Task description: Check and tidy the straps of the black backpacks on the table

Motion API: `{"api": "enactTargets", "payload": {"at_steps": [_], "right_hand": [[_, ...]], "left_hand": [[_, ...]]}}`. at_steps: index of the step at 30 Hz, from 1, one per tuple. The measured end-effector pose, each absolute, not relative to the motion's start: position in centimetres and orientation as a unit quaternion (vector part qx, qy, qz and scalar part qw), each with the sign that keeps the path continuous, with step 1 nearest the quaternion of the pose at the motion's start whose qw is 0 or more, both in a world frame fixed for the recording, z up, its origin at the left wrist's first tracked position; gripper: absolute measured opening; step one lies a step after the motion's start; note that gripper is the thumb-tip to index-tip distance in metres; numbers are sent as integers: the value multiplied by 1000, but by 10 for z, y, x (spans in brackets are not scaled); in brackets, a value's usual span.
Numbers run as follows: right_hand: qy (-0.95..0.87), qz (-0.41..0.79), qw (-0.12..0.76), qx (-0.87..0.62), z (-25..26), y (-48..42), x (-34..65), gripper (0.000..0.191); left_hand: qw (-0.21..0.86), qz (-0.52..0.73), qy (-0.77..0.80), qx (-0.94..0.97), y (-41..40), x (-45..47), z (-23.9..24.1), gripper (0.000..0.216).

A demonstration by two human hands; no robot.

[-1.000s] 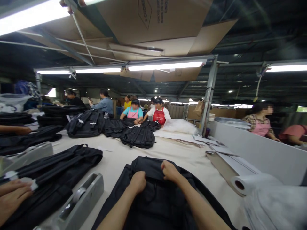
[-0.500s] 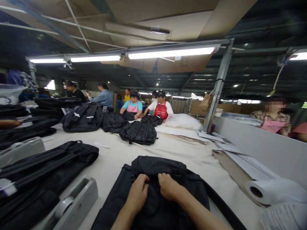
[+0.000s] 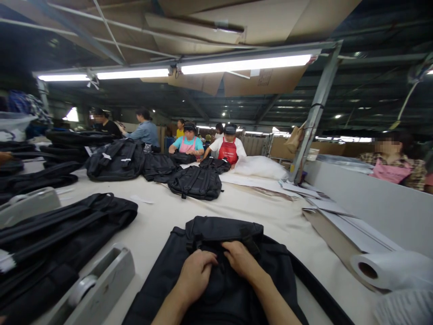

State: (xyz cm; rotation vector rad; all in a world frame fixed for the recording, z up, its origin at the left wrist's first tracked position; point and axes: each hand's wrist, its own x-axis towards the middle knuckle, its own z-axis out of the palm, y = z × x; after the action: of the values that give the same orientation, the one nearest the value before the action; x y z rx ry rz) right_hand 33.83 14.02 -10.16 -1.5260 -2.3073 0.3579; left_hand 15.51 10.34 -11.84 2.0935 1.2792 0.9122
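A black backpack [image 3: 225,228] lies on the pale table right in front of me, its top flap facing away. My left hand [image 3: 196,275] is closed on the fabric just below the flap, near a strap buckle; its fingertips are partly hidden. Close beside it, my right hand [image 3: 241,261] has curled fingers at the flap's lower edge, gripping the cloth there. What lies under the fingers of either hand is hard to see. A long black strap [image 3: 314,282] trails from the bag's right side.
More black backpacks [image 3: 196,183] lie across the table, one [image 3: 67,243] at my left. A grey metal fixture with a roller [image 3: 98,280] stands near the left front. At right are cardboard sheets [image 3: 355,225] and a white roll [image 3: 389,268]. Co-workers [image 3: 230,149] stand beyond.
My left hand has shifted slightly right along the bag. My right hand's fingers have loosened from a tight fist and reach toward the flap edge. The flap's buckle straps show more clearly.
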Motion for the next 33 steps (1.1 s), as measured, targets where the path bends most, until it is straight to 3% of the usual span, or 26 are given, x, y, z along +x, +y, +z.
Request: {"api": "enactTargets", "payload": {"at_steps": [10, 14, 17, 19, 23, 26, 28, 31, 33], "right_hand": [[-799, 110, 238, -541, -94, 139, 329, 27], [-803, 118, 287, -509, -86, 136, 332, 24], [-805, 125, 289, -502, -79, 133, 330, 16], [-800, 151, 292, -501, -77, 132, 327, 12], [-703, 356, 325, -523, -76, 129, 323, 18], [-607, 521, 230, -553, -76, 118, 323, 50], [-552, 625, 214, -509, -76, 107, 320, 64], [-407, 774, 291, -388, -79, 90, 312, 61], [-327, 810, 336, -352, -82, 84, 306, 56]], "left_hand": [[364, 435, 515, 643, 100, 165, -100, 26], [565, 395, 547, 475, 95, 182, -100, 27], [725, 396, 467, 316, 89, 191, -96, 31], [774, 409, 415, 247, 85, 194, -91, 22], [793, 396, 389, 251, 82, 191, -77, 15], [774, 398, 378, 315, 77, 185, -67, 16], [736, 408, 381, 383, 71, 185, -62, 19], [673, 378, 431, 467, 59, 191, -59, 26], [632, 334, 486, 503, 53, 197, -59, 23]]}}
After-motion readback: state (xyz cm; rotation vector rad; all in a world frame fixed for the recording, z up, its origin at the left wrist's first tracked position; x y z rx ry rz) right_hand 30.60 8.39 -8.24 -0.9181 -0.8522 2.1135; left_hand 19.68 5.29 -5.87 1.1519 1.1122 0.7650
